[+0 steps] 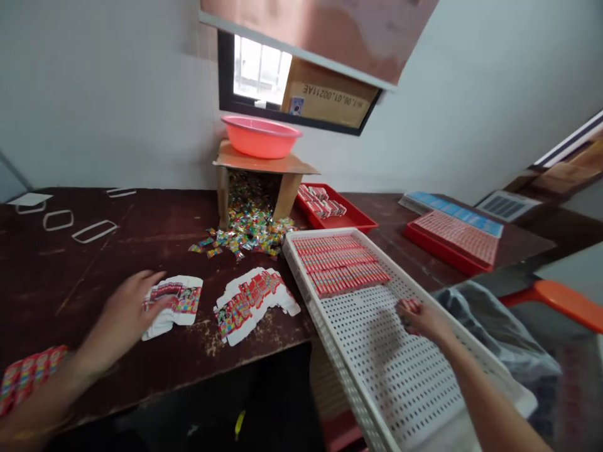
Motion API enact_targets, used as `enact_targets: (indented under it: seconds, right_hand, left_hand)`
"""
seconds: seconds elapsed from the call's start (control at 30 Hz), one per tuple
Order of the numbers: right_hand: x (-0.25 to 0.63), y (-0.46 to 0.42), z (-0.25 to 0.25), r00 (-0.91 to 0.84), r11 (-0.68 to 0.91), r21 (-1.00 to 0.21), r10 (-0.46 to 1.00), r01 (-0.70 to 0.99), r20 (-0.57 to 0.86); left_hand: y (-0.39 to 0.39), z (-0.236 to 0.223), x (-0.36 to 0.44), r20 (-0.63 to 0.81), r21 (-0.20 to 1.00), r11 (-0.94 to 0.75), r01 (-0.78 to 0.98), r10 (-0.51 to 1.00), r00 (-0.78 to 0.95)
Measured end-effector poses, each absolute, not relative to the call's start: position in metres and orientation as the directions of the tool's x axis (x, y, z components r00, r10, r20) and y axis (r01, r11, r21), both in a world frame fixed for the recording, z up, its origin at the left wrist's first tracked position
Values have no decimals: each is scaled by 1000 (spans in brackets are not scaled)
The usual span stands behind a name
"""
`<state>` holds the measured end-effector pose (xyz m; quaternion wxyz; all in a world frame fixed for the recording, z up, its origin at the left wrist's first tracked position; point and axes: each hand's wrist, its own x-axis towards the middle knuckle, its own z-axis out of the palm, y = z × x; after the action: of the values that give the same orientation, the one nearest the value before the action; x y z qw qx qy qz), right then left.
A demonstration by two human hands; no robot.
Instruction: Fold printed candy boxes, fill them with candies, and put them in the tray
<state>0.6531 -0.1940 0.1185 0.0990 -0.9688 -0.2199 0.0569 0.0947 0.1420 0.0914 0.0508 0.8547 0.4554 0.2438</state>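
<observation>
My left hand [120, 314], somewhat blurred, reaches over a fanned stack of flat printed cartons [186, 304] on the dark table. Its thumb and fingers are apart, and I see nothing held between them. A second fan of flat cartons [257, 298] lies to the right of that stack. Inside the white perforated tray, my right hand [426, 323] is closed around a small red-patterned box [411, 306], partly hidden by the fingers. Rows of filled-looking small red boxes [342, 260] stand packed together at the tray's far end.
Colourful wrapped candies [252, 232] spill from a cardboard box [287, 191], which has a pink basin [261, 138] on top. Behind the white tray [301, 276] sits a red tray [351, 220]. Printed red pieces [35, 373] lie at left; an orange chair part [565, 301] is at right.
</observation>
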Motion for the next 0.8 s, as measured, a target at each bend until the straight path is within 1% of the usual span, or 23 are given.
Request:
enact_targets:
  seconds: [0.03,0.1,0.13,0.2,0.3,0.43,0.5,0.57,0.63,0.73,0.8]
  right_hand:
    - [669,-212,106,915,-911,-183,391,370,-95]
    - [692,-240,82,931,-937,-144,337,318,-141]
    - [700,-251,71,930,-938,-134,337,320,-144]
    - [713,-265,50,916,-921,-130,382,367,-120]
    - [731,-276,27,889,-883,-148,455,445,-40]
    - [738,-283,9,887,-876,-143,462,460,24]
    - [732,-283,4,880,-871,-126,466,474,86]
    - [725,-284,-2,872,-872,-109,456,478,175]
    - [721,-285,-6,867,-872,-103,450,479,214]
    - [729,-289,-10,859,-857,-102,487,505,157]
    - [742,-290,-8,845,-841,-92,526,534,96]
  left_hand:
    - [140,101,135,353,281,-684,673,726,590]
    - [130,117,217,315,235,-816,528,578,753]
    - [122,124,258,299,215,-865,453,500,813]
    - [103,133,336,280,177,-936,305,345,896]
    - [72,137,450,243,120,-985,128,154,958]
    - [24,124,586,221,19,-993,-119,-112,969]
    - [-2,112,645,212,-21,-975,-221,-221,952]
    - [-24,97,694,199,-45,-958,-282,-285,938]
    - [-37,81,732,143,-55,-952,-303,-307,941]
    - [-37,63,763,22,-75,-948,-310,-312,950]
    - [-28,55,766,-16,-80,-946,-314,-314,949]
